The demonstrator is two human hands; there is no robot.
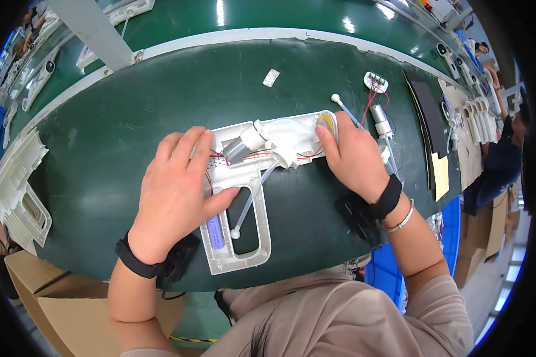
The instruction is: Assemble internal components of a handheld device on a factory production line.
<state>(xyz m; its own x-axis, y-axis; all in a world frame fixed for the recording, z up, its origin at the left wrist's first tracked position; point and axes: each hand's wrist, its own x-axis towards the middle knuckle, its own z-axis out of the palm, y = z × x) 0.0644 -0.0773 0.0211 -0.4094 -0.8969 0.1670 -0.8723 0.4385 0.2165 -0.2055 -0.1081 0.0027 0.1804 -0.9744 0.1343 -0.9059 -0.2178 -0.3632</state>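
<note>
A white gun-shaped plastic housing half (259, 250) lies open side up on the green table in front of me. Inside it are a grey motor with a white pump head (237, 150), red wires and a purple battery cell (215, 232) in the handle. A clear tube (255, 199) with a white end piece crosses the handle opening. My left hand (175, 178) holds the housing's left end, thumb at the top of the handle. My right hand (354, 154) grips the opposite end, its thumb pressing beside a round yellowish part (326, 121).
Stacked white housing shells (21, 190) stand at the left edge. A small white plate (271, 77) lies beyond the housing. To the right are a wired white cap (375, 82), another motor (381, 122) and black strips (426, 113). A co-worker (497, 160) is at far right.
</note>
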